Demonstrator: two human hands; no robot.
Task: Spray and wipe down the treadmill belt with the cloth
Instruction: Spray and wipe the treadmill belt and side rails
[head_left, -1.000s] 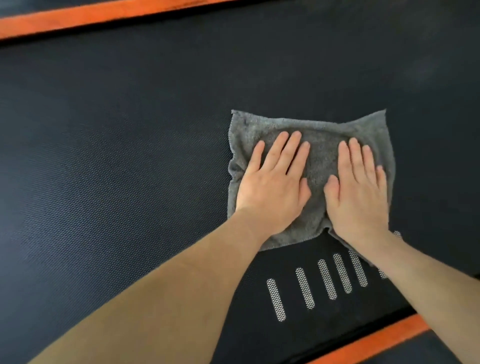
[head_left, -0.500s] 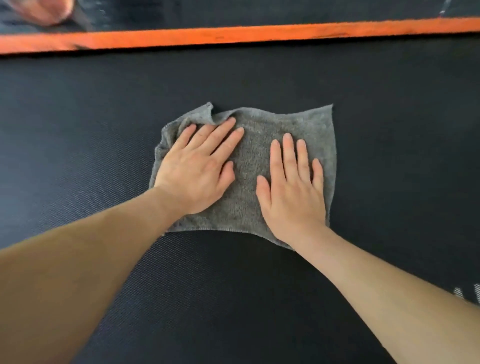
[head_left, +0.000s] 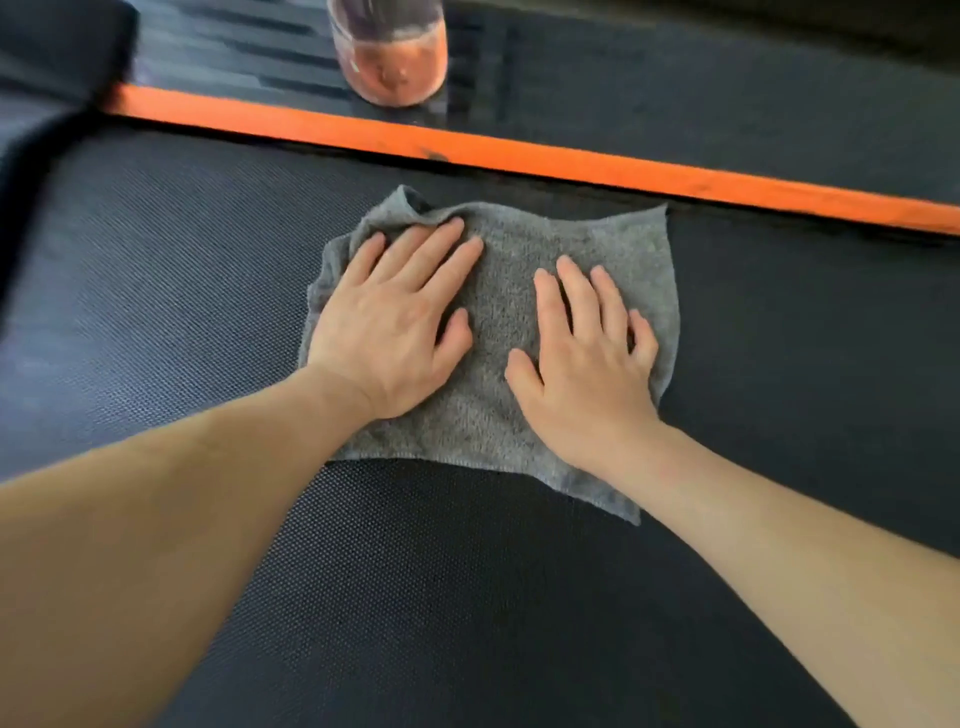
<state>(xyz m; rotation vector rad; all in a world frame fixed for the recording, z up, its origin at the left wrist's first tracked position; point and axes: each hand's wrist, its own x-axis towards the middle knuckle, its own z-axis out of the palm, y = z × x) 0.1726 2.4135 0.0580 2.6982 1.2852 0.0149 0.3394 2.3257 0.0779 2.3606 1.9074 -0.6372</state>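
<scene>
A grey cloth lay spread on the dark, textured treadmill belt, a little above the centre of the frame. Its far edge sat near the orange strip that ran from the upper left down toward the right edge, but was not touching it.

Both hands pressed down on the cloth, palms flat. The left hand covered the cloth's left half, its fingers straight, slightly spread and angled toward the upper right, gripping nothing. The right hand covered the right half, its fingers also stretched out and lightly fanned, pointing toward the top of the frame, thumb out to the side. A bare band of cloth showed between the two hands.

The cloth's upper left corner was bunched into a small raised fold just beyond the left fingertips. Its lower right corner trailed toward the lower centre, beside the right wrist.

At the top centre, past the orange strip, a clear bottle with pinkish-orange liquid stood on the dark ribbed side rail. It was blurred and its top was cut off by the frame.
</scene>
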